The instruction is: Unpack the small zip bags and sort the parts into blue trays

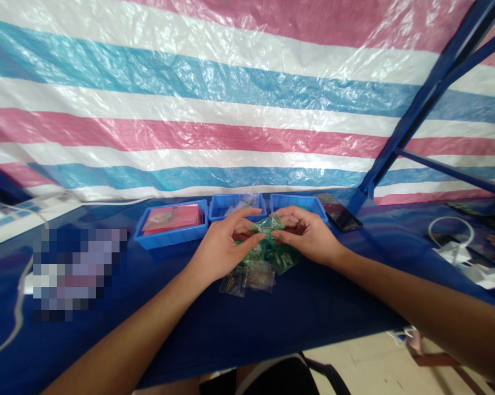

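My left hand [223,247] and my right hand [307,233] meet above the blue table [214,323] and both pinch one small green plastic bag [269,224] between thumb and fingers. Under the hands lies a small pile of more green bags [282,258]. Two clear little bags [249,277] with dark parts inside lie just in front of that pile, near my left wrist.
Three blue trays stand behind the hands: the left tray [171,236] holds pink bags, the middle tray [223,204] clear bags, the right tray [299,200] is mostly hidden. A black phone [340,214] lies right of them. White cables [457,247] lie far right. A striped tarp [231,99] hangs behind.
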Motion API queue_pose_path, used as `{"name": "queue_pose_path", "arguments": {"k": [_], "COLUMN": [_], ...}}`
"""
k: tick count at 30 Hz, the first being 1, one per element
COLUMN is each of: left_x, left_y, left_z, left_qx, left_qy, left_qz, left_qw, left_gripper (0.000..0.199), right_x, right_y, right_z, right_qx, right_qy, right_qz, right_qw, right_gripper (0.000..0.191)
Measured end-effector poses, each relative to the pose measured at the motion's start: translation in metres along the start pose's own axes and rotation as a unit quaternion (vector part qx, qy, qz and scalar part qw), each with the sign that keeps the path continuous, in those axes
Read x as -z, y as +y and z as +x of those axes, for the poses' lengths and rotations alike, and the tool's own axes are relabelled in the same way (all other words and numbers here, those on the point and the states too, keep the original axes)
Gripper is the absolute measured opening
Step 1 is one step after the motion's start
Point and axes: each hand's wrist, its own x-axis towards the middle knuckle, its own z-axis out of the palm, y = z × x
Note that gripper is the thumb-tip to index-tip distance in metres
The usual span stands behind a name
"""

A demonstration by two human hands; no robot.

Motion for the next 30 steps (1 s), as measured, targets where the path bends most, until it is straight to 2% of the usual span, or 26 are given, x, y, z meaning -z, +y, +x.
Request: {"name": "queue_pose_path", "arguments": {"k": [11,14,17,21,23,26,28,30], "left_x": [-0.001,-0.002,-0.001,0.002,0.005,0.007,0.007,0.007], "left_y": [0.004,0.006,0.004,0.001,0.002,0.006,0.009,0.01], "left_z": [-0.002,-0.003,-0.003,-0.002,-0.001,-0.001,-0.001,-0.001], "left_qx": [-0.036,-0.083,-0.165,-0.231,-0.246,-0.234,-0.2,-0.16], "left_qy": [-0.02,-0.018,-0.021,-0.022,-0.008,0.024,0.028,0.022], "left_qz": [0.045,0.091,0.175,0.236,0.241,0.214,0.188,0.174], "left_qw": [0.998,0.992,0.97,0.944,0.939,0.948,0.961,0.971], "left_gripper": [0.046,0.056,0.07,0.045,0.036,0.024,0.017,0.018], "right_x": [-0.007,-0.006,-0.004,-0.004,-0.004,-0.002,-0.001,0.0], "right_y": [-0.011,-0.012,-0.013,-0.016,-0.018,-0.02,-0.021,-0.021], "right_z": [-0.004,-0.002,0.0,0.0,-0.002,-0.003,-0.004,-0.003], "right_qx": [-0.024,-0.024,-0.033,-0.054,-0.051,-0.038,-0.033,-0.041], "right_qy": [-0.025,-0.007,0.002,-0.015,-0.025,-0.042,-0.054,-0.057], "right_qz": [0.011,0.027,0.046,0.06,0.047,0.03,0.013,-0.018], "right_qw": [0.999,0.999,0.998,0.997,0.997,0.998,0.998,0.997], "right_gripper": [0.043,0.045,0.05,0.056,0.049,0.04,0.041,0.041]}}
